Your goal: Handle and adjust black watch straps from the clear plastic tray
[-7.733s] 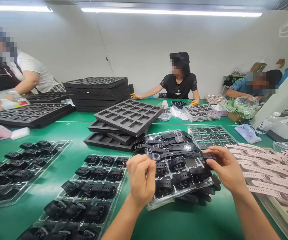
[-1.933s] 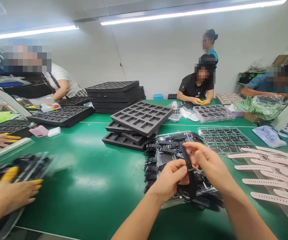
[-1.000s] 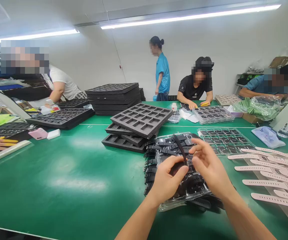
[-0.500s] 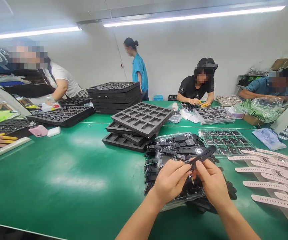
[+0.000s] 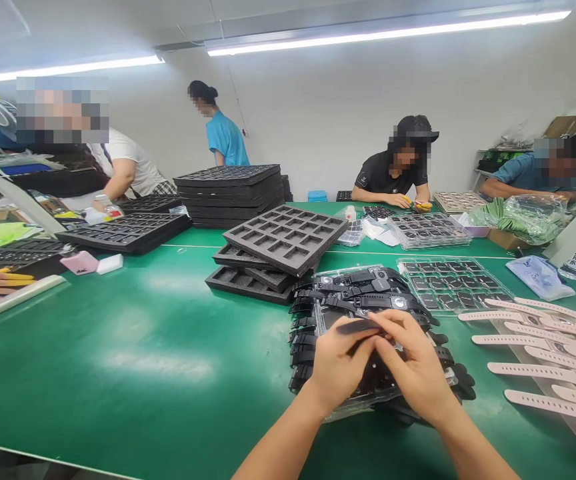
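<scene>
Both of my hands meet over a clear plastic tray (image 5: 355,403) loaded with black-strapped watches (image 5: 363,293). Between the fingers of my left hand (image 5: 341,363) and my right hand (image 5: 413,367) is a black watch strap (image 5: 358,327), blurred and partly covered by the fingers. Both hands are closed on it, with the right thumb and fingertips at its near end. Whether a watch case hangs on the strap is hidden by my hands. Several straps stick out over the tray's left side.
Foam trays (image 5: 288,237) with square pockets are stacked behind the watches. Pink-strapped watches (image 5: 553,360) lie at the right, and a clear tray of watch cases (image 5: 455,283) is behind them. Co-workers sit around the green table (image 5: 168,373); one person (image 5: 225,133) stands near the wall.
The strap has swung from pointing up to the right to lying leftward across my left hand. My right hand has shifted its grip. The person in blue has moved left.
</scene>
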`<state>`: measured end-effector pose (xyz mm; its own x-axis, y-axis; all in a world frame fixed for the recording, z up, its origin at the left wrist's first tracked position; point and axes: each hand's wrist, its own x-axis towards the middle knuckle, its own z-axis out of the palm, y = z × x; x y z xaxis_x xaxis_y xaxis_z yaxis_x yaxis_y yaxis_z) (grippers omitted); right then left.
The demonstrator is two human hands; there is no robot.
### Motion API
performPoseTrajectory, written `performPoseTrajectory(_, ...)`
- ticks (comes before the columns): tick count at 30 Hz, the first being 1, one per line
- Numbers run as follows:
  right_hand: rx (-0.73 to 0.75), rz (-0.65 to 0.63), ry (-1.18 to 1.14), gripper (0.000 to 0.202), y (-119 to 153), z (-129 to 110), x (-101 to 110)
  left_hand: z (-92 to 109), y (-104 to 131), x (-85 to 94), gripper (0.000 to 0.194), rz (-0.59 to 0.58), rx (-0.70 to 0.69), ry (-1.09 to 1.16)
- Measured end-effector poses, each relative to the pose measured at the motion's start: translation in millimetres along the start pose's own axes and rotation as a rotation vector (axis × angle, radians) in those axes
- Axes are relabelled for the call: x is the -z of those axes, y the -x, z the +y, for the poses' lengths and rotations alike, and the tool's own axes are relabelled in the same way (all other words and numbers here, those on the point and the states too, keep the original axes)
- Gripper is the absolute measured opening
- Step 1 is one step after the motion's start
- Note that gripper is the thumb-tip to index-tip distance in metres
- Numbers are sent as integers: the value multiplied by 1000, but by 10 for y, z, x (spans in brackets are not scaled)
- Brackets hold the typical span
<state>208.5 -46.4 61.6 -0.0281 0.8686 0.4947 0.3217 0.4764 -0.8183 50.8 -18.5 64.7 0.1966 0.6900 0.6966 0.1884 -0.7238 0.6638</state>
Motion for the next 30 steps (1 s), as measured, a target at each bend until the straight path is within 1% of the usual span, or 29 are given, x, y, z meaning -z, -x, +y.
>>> performPoseTrajectory(2,-12,-63,7,41,25,29,6,11,-9,-7,10,16,336,251)
performPoseTrajectory(3,-40,-68,8,44,40,42,7,4,-17,-10,7,42,460,370)
performPoseTrajectory(4,-70,-57,10,46,54,51,7,-11,-27,-15,8,72,548,479)
performPoseTrajectory(5,-96,-35,17,46,65,56,7,-31,-37,-20,12,102,604,574)
performPoseTrajectory(7,-124,-3,40,44,72,48,12,-75,-55,-32,20,153,657,716)
performPoseTrajectory(9,-138,-10,63,42,54,12,25,-102,-67,-37,27,156,656,767)
performPoseTrajectory(11,-160,-33,75,43,15,-48,40,-95,-69,-26,28,110,625,712)
performPoseTrajectory(14,-171,-93,44,37,-57,-142,39,-36,-56,24,25,-61,533,584)
performPoseTrajectory(16,-149,-116,-40,27,-89,-165,17,7,-39,62,24,-150,461,579)
performPoseTrajectory(17,-145,-96,-108,23,-95,-158,2,21,-31,78,24,-158,428,596)
performPoseTrajectory(19,-168,7,-276,18,-89,-108,-24,34,-19,96,31,-131,379,598)
performPoseTrajectory(21,-213,130,-418,19,-68,-34,-36,31,-22,100,46,-137,374,505)
performPoseTrajectory(22,-232,169,-459,20,-59,0,-36,26,-30,98,48,-157,390,434)
performPoseTrajectory(24,-256,194,-491,23,-48,46,-29,14,-55,96,39,-182,445,310)
performPoseTrajectory(26,-274,193,-468,27,-51,56,-25,-1,-80,95,31,-140,490,277)
performPoseTrajectory(28,-294,180,-426,29,-56,47,-20,-12,-89,95,34,-94,504,302)
performPoseTrajectory(30,-315,165,-402,32,-47,52,-5,-7,-75,91,33,-83,494,304)
